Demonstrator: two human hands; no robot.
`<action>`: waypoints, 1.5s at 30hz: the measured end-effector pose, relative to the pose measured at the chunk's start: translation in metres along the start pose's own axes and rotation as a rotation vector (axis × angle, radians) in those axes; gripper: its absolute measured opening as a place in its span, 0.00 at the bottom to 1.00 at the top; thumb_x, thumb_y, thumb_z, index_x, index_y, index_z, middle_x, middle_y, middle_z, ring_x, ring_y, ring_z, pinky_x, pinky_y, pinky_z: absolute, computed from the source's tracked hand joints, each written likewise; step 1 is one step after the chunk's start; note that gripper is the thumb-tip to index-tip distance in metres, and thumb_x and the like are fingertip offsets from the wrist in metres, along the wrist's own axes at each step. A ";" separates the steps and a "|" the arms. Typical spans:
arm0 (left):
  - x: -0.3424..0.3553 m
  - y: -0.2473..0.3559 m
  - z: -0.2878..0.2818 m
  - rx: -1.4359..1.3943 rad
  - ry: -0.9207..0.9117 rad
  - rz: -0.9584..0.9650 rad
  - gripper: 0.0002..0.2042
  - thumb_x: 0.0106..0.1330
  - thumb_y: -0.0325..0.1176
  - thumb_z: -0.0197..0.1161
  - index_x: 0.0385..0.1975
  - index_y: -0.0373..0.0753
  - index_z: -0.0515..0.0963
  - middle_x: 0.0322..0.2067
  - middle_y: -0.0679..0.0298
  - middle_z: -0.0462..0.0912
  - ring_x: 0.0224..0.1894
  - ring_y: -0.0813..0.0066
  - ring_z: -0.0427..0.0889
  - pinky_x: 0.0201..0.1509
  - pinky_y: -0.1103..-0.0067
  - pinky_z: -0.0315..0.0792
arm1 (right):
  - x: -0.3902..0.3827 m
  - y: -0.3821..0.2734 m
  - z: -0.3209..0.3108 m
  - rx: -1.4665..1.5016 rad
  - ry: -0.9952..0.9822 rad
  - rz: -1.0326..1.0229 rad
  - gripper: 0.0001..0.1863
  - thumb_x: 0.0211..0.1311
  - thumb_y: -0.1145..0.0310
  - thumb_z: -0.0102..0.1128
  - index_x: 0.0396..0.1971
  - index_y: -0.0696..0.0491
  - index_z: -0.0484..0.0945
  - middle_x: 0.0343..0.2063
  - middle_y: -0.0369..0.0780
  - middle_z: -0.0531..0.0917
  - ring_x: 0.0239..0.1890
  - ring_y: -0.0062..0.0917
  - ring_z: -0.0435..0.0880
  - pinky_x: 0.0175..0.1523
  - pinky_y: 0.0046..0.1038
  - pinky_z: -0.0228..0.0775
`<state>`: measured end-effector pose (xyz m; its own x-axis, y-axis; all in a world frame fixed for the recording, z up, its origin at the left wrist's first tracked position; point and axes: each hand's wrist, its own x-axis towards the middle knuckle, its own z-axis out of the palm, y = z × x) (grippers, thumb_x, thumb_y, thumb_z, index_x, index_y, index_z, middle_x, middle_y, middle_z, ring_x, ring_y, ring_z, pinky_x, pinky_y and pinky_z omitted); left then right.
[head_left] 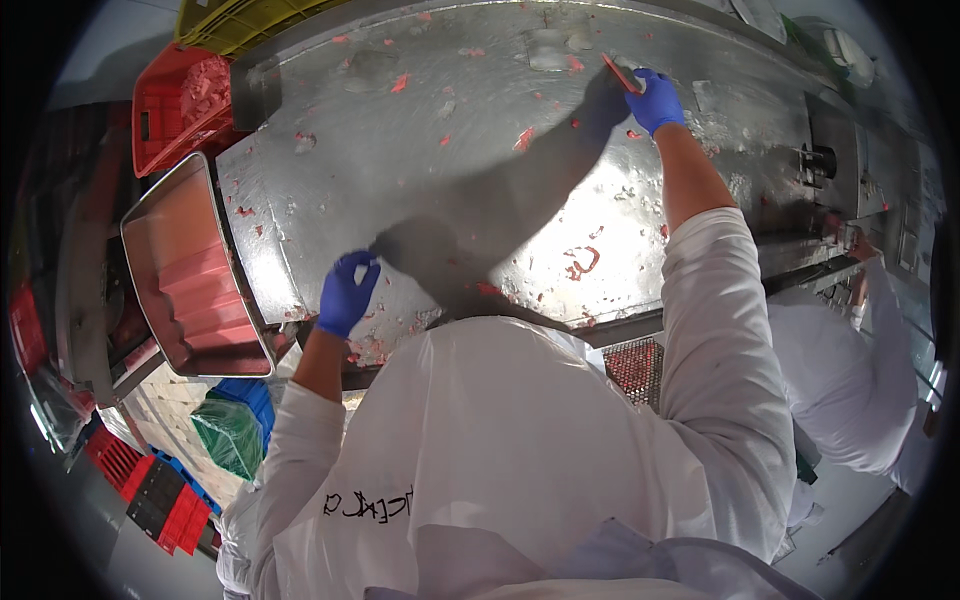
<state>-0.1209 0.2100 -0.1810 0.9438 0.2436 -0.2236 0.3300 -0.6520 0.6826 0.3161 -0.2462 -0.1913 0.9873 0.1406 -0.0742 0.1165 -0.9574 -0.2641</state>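
Both my hands wear blue gloves over a wide metal work table (400,170) strewn with small red meat scraps (524,138). At the far right, my right hand (657,103) is closed around a thin, straight red object (620,74). It slants up and left from my fingers, low over the metal; I cannot tell its kind. My left hand (347,295) hovers by the near left edge of the table, thumb and finger curled together in a ring. Whether anything small is pinched there cannot be made out. A curled red scrap (583,262) lies between my arms.
A deep metal tray (212,190) adjoins the table's left end. Behind it stand a red crate (150,112) with pale pink scraps and a yellow crate (215,22). A black knob (823,162) juts out at right. Another person in white (835,375) works close on my right.
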 end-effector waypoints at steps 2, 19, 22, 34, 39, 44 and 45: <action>0.058 0.018 -0.003 -0.025 0.024 0.044 0.13 0.65 0.34 0.67 0.45 0.35 0.80 0.43 0.54 0.84 0.47 0.57 0.83 0.53 0.68 0.75 | 0.009 -0.003 0.025 0.073 0.109 -0.020 0.23 0.55 0.62 0.68 0.52 0.51 0.81 0.54 0.53 0.79 0.53 0.46 0.81 0.57 0.41 0.75; 0.355 0.035 -0.013 0.510 0.013 -0.231 0.50 0.43 0.65 0.74 0.62 0.35 0.68 0.58 0.44 0.74 0.61 0.46 0.73 0.64 0.61 0.71 | 0.090 -0.100 0.025 -0.116 0.071 -0.551 0.46 0.44 0.43 0.75 0.61 0.53 0.70 0.55 0.49 0.77 0.58 0.44 0.76 0.65 0.43 0.67; 0.347 0.040 -0.006 0.489 -0.062 -0.251 0.50 0.43 0.63 0.75 0.61 0.32 0.68 0.57 0.42 0.73 0.60 0.45 0.74 0.63 0.62 0.71 | 0.101 -0.127 0.011 -0.225 -0.156 -0.558 0.55 0.37 0.40 0.80 0.63 0.57 0.67 0.58 0.51 0.74 0.61 0.48 0.72 0.68 0.47 0.63; 0.249 0.044 0.014 0.434 -0.352 0.051 0.34 0.41 0.44 0.81 0.49 0.36 0.76 0.43 0.48 0.82 0.49 0.52 0.81 0.56 0.65 0.75 | -0.010 -0.100 0.066 0.004 -0.569 -0.212 0.58 0.37 0.44 0.77 0.70 0.50 0.60 0.55 0.52 0.80 0.61 0.45 0.78 0.64 0.38 0.71; 0.181 0.047 0.014 -0.314 -0.676 -0.319 0.26 0.57 0.38 0.72 0.53 0.32 0.77 0.36 0.59 0.84 0.36 0.71 0.85 0.33 0.73 0.81 | -0.052 -0.127 0.032 0.482 -0.985 0.311 0.39 0.39 0.56 0.83 0.55 0.54 0.79 0.47 0.41 0.83 0.51 0.27 0.81 0.51 0.30 0.74; 0.205 0.076 -0.070 -0.464 -0.510 -0.091 0.11 0.69 0.39 0.61 0.41 0.38 0.82 0.29 0.60 0.85 0.31 0.71 0.86 0.34 0.76 0.80 | -0.003 -0.190 -0.023 1.036 -1.005 0.108 0.34 0.55 0.56 0.74 0.59 0.55 0.74 0.49 0.37 0.82 0.51 0.22 0.78 0.55 0.24 0.71; 0.208 0.084 -0.097 -0.785 -0.291 -0.021 0.13 0.69 0.39 0.60 0.42 0.37 0.81 0.32 0.62 0.86 0.41 0.70 0.85 0.42 0.73 0.80 | 0.014 -0.219 -0.048 1.095 -0.983 0.031 0.38 0.59 0.55 0.70 0.67 0.53 0.67 0.56 0.37 0.80 0.58 0.24 0.78 0.63 0.25 0.69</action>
<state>0.1007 0.2757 -0.1029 0.9408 -0.0151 -0.3388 0.3390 0.0661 0.9385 0.3093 -0.0469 -0.0883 0.4672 0.6638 -0.5841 -0.4825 -0.3621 -0.7975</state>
